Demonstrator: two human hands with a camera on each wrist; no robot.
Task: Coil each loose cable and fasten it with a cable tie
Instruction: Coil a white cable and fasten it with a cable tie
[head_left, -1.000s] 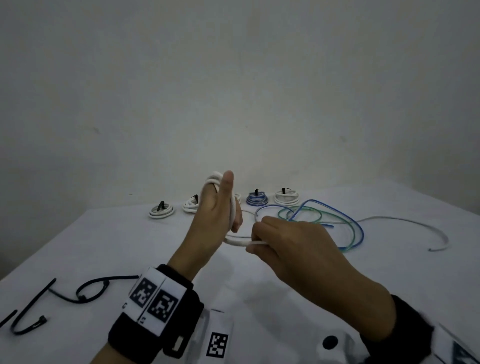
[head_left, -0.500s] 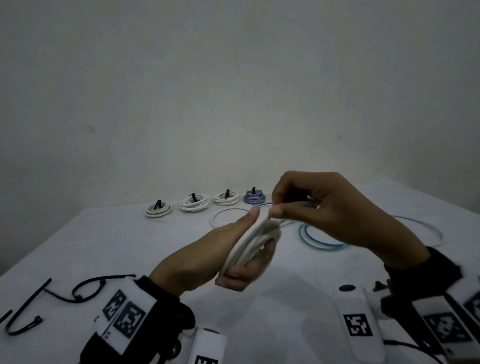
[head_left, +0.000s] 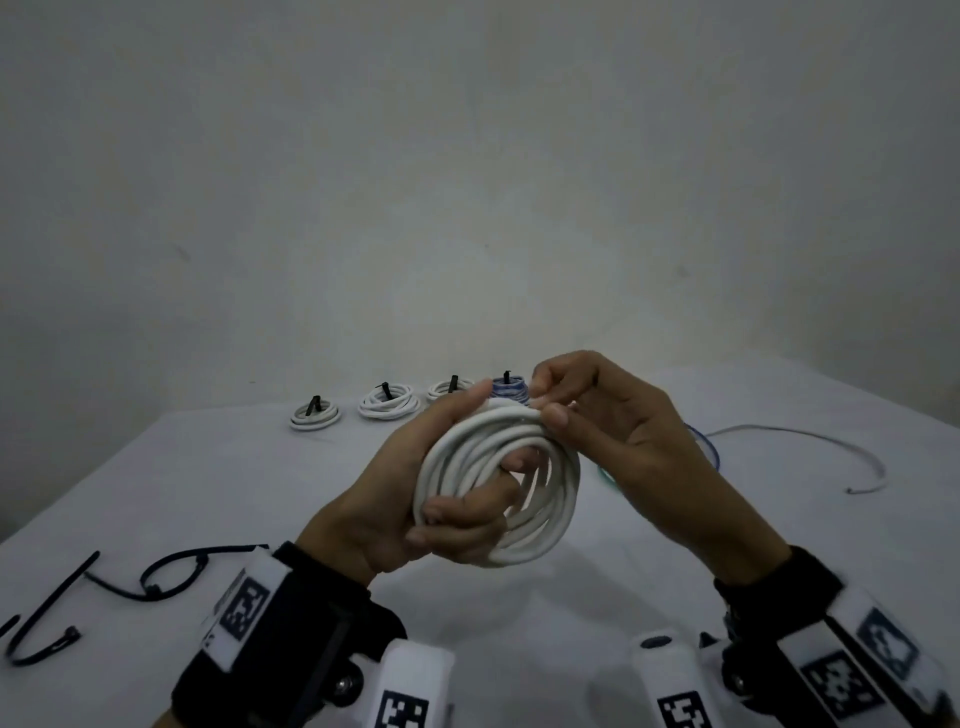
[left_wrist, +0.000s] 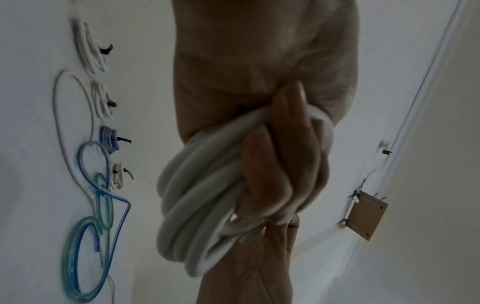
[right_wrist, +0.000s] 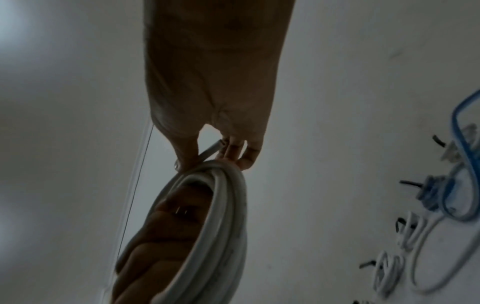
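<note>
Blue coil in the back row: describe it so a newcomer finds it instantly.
On the white table, tied coils line the far edge by the wall. The small blue coiled cable sits just behind the raised hands. Its visible neighbours, each with a black tie, are white; it alone is blue.

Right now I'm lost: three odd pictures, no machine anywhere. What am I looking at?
No machine: a person works with bare hands. One camera sits on the head, one on each wrist, looking along the fingers. The left hand grips a coil of white cable, fingers through its middle. The right hand pinches the cable's end at the top of the coil. On the white table, at the far edge, lie tied coils. Loose black cable ties lie near left, and loose blue and green cables and a thin white one to the right.
</note>
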